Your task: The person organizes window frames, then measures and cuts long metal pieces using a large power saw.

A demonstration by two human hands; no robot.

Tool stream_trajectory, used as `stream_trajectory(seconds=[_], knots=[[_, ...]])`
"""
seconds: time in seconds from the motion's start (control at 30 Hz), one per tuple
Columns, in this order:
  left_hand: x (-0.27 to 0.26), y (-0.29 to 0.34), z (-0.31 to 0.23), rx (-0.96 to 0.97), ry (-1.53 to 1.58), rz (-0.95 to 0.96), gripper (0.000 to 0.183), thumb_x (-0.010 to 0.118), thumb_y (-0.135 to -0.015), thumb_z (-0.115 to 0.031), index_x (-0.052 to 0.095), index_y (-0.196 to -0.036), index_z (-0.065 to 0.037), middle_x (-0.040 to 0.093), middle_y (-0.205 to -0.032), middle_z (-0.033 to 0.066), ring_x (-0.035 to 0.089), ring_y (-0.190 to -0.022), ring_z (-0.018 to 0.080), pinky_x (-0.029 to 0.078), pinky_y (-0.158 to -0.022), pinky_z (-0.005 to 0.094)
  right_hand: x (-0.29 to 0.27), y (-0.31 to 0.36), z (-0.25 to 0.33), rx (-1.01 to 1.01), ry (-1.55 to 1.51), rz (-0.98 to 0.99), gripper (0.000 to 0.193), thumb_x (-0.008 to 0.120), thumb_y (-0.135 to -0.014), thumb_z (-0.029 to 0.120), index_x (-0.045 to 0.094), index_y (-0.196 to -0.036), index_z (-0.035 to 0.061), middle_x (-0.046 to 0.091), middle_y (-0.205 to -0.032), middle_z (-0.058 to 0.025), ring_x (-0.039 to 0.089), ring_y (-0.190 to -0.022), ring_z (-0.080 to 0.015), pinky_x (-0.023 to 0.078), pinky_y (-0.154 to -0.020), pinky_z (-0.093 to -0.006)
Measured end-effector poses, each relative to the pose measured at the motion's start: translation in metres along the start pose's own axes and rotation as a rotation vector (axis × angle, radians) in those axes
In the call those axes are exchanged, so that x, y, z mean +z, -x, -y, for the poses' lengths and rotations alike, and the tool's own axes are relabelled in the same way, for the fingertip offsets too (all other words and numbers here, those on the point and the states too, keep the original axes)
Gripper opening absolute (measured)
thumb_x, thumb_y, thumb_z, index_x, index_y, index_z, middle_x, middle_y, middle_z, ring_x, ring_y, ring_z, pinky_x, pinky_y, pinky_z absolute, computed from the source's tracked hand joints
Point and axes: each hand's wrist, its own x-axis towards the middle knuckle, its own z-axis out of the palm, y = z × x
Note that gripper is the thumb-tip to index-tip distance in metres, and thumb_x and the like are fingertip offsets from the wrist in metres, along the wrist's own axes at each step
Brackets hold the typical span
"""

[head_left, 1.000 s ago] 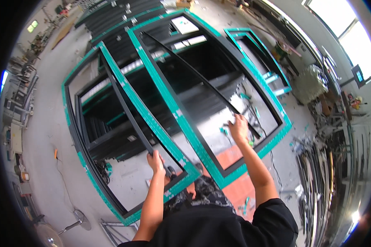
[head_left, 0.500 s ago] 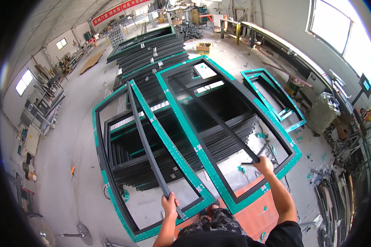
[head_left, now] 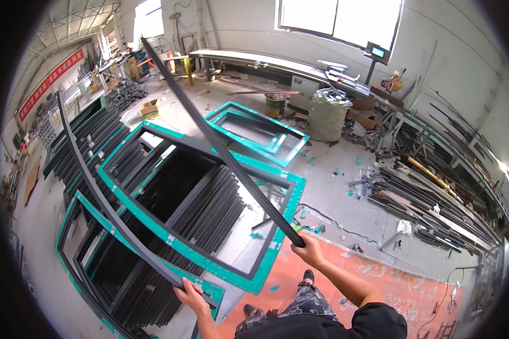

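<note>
My left hand [head_left: 191,294] is closed around the near end of a long, slim dark grey bar [head_left: 117,217], which slants away to the far left over the frames. In my right hand [head_left: 307,247] is the near end of a second long black bar [head_left: 220,148], raised and pointing up toward the far left. Below the bars lies a large dark window frame [head_left: 186,254] edged with green film. Another green-edged frame [head_left: 73,254] sits to its left, partly behind the left bar. Both rest over a stack of dark frames [head_left: 209,206].
A smaller green-edged frame [head_left: 254,130] lies on the floor beyond. Along the wall are a long bench [head_left: 254,56], a full pale sack [head_left: 329,116] and a screen on a stand [head_left: 379,52]. Loose dark profiles [head_left: 418,198] are piled at right. Orange sheeting [head_left: 373,288] covers the floor near my feet.
My view has turned to the right. Both bars have been lifted off the frames, the right one more steeply. My feet now stand further apart on the orange sheeting.
</note>
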Motion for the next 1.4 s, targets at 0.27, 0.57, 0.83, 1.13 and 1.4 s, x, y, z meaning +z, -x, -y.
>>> stream_trajectory(seconds=[0.27,0.57,0.83,1.13,1.4], knots=[[0.2,0.074,0.038,0.013,0.114,0.273,0.024,0.054,-0.091,-0.023,0.041,-0.1,-0.006,0.041,-0.053,-0.0005,0.04,-0.041,0.0085,0.036,-0.036,0.0243,-0.138,-0.019,-0.113,-0.052,-0.03,-0.239,0.033,0.075,-0.071,0.02,0.058,-0.095,0.0035,0.056,-0.068,-0.0103,0.054,-0.061,-0.0187,0.044,-0.058,-0.0318],[0.44,0.183,0.04,-0.262,0.169,0.544,0.024,0.054,-0.091,-0.027,0.038,-0.092,-0.009,0.041,-0.059,0.0011,0.041,-0.04,0.0106,0.035,-0.034,0.0266,-0.278,-0.053,-0.234,0.34,0.198,-0.26,0.029,0.072,-0.069,0.027,0.06,-0.077,0.0012,0.058,-0.064,-0.0182,0.058,-0.061,-0.034,0.044,-0.057,-0.0394],[0.57,0.165,0.122,-0.442,-0.003,0.552,0.023,0.052,-0.091,-0.023,0.037,-0.087,-0.006,0.044,-0.061,0.0047,0.045,-0.043,0.0127,0.037,-0.034,0.0279,-0.278,-0.163,-0.338,0.765,0.035,0.041,0.04,0.068,-0.07,0.036,0.063,-0.078,-0.0023,0.061,-0.058,-0.0153,0.062,-0.054,-0.0262,0.049,-0.055,-0.0381],[0.786,0.08,0.204,-0.562,-0.071,0.484,0.03,0.054,-0.091,-0.026,0.038,-0.086,-0.002,0.048,-0.059,0.0081,0.046,-0.038,0.0169,0.04,-0.032,0.0317,-0.301,-0.362,-0.387,0.776,0.029,0.126,0.031,0.071,-0.075,0.025,0.059,-0.078,-0.0033,0.058,-0.058,-0.0067,0.057,-0.047,-0.0135,0.047,-0.043,-0.0295],[0.907,0.024,0.229,-0.627,-0.137,0.385,0.027,0.055,-0.09,-0.025,0.039,-0.09,-0.003,0.05,-0.06,0.0097,0.048,-0.04,0.0171,0.041,-0.033,0.0319,-0.302,-0.544,-0.433,0.832,-0.157,0.233,0.024,0.07,-0.078,0.018,0.056,-0.081,-0.0017,0.055,-0.06,-0.0051,0.052,-0.045,-0.0122,0.042,-0.04,-0.0269]])
